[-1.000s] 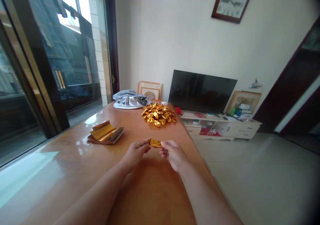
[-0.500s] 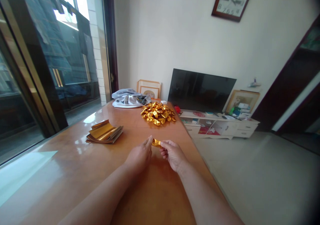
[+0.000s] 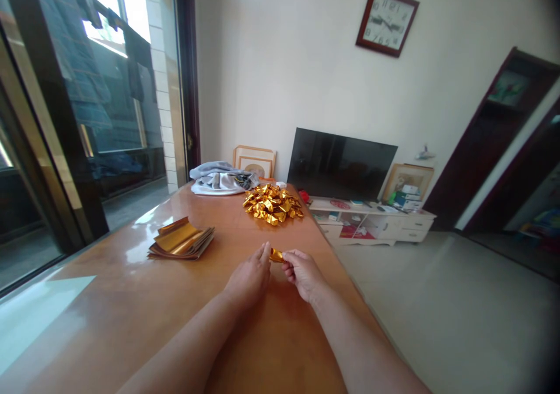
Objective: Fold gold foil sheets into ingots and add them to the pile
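Between my two hands is a small piece of folded gold foil paper [image 3: 276,255], held just above the table. My right hand [image 3: 303,272] pinches its right end between thumb and fingers. At its left end my left hand [image 3: 251,274] is closed on the paper, its fingers pressed together and partly hiding that end. Farther back lies a heap of folded gold foil pieces [image 3: 272,205]. To the left of my hands rests a stack of gold foil sheets [image 3: 181,240], its top sheets curled.
The brown glossy table [image 3: 175,300] carries crumpled grey-and-white cloth [image 3: 223,179] at its far end. A pale green sheet [image 3: 44,306] lies at the left edge. Beyond stand a television [image 3: 341,163] and a white cabinet [image 3: 411,227]. Glass sliding doors [image 3: 114,90] are on the left.
The view has shifted slightly, showing more of the clock and doorway. My left fingers cover more of the foil paper's left end. Both hands remain on the piece; heap and stack are unchanged.
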A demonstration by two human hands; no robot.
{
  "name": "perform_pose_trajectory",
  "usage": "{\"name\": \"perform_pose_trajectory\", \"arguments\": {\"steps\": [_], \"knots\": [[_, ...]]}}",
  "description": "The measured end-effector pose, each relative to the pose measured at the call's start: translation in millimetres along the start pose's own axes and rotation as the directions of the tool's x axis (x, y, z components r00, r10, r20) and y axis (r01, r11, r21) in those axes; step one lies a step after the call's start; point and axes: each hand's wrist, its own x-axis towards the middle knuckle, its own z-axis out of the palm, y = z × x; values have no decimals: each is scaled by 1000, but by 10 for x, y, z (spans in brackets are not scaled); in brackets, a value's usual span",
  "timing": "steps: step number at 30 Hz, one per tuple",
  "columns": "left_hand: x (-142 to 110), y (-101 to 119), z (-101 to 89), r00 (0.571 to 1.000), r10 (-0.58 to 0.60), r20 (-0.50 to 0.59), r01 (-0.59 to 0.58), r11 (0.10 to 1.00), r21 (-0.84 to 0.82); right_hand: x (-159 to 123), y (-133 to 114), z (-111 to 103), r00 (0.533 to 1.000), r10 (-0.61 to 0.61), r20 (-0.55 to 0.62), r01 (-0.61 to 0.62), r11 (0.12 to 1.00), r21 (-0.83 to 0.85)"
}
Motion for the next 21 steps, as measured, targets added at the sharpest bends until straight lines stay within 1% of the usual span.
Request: {"name": "perform_pose_trajectory", "arguments": {"steps": [3,5,7,9,12,15,19,21], "knots": [[-16,-72,7,999,-20,-33,14,984,-175,5,-14,36,1000,-10,-3,10,1000,-25],[-12,-132,34,998,-28,-49,13,959,-285,2,-29,56,1000,-13,5,13,999,-34],[12,-185,71,995,-53,-90,15,924,-382,-5,-43,73,1000,-12,17,12,999,-40],[49,-218,100,987,-95,-129,20,871,-491,-16,-58,90,1000,-11,29,12,999,-38],[98,-225,100,983,-133,-128,22,771,-637,-32,-83,122,999,-10,48,10,1000,-19],[125,-210,64,982,-150,-115,24,703,-711,-37,-112,160,998,-2,68,1,1000,17],[144,-206,20,981,-166,-104,26,638,-769,-30,-158,188,998,22,66,-27,997,66],[152,-213,4,983,-160,-85,31,611,-791,-34,-192,187,996,25,89,-32,996,78]]}}
